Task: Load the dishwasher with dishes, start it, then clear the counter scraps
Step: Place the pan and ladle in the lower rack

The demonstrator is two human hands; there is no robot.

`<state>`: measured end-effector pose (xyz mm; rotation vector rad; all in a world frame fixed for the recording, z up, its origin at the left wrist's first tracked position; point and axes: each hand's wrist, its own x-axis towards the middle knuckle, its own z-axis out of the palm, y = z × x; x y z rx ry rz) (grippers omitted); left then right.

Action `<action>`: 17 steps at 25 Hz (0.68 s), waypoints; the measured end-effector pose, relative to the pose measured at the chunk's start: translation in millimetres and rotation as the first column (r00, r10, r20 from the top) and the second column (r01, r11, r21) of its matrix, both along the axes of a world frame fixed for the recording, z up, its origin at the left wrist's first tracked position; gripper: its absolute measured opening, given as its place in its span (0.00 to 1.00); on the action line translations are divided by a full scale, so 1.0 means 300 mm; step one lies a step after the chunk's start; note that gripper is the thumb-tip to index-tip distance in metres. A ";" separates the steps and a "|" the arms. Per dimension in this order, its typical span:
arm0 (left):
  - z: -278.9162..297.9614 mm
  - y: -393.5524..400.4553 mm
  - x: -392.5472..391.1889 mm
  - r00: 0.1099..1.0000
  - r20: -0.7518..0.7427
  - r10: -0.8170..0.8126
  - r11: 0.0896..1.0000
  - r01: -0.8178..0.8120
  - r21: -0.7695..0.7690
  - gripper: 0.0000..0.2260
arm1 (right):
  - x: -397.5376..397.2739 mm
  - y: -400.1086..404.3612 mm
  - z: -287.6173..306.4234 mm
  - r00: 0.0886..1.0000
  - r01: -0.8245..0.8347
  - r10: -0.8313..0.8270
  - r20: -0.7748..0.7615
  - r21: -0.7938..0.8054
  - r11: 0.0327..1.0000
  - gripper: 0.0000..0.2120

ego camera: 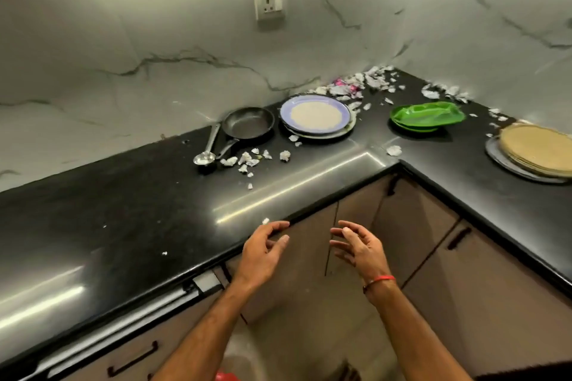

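Both hands empty, fingers loosely spread: left hand (pixel 263 252), right hand (pixel 360 249). Risk: lifting stacked plates (pixel 315 117) scatters paper scraps (pixel 247 161) off bench (pixel 123 210); pan (pixel 247 124) handle snags ladle (pixel 205 151).

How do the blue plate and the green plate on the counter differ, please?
The blue plate is round with a pale centre; the green plate is angular with divided compartments. The blue plate sits beside the frying pan; the green plate stands apart. Both top a stack.
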<state>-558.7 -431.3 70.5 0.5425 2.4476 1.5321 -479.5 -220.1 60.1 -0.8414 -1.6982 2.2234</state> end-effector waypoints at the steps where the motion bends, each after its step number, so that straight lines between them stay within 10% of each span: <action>1: 0.018 0.009 -0.059 0.998 -0.001 0.057 0.998 -0.057 0.001 0.11 | -0.087 0.017 0.003 0.999 -0.032 0.031 -0.010 -0.019 0.999 0.08; 9: 0.074 -0.002 -0.449 0.923 -0.016 0.385 0.918 -0.385 -0.099 0.08 | -0.593 0.018 0.034 0.943 -0.332 0.331 -0.041 -0.023 0.943 0.07; 17: -0.005 -0.049 -1.017 0.925 -0.268 0.269 0.758 -0.375 -0.534 0.19 | -0.834 -0.007 0.032 0.920 -0.392 0.391 0.034 0.048 0.919 0.09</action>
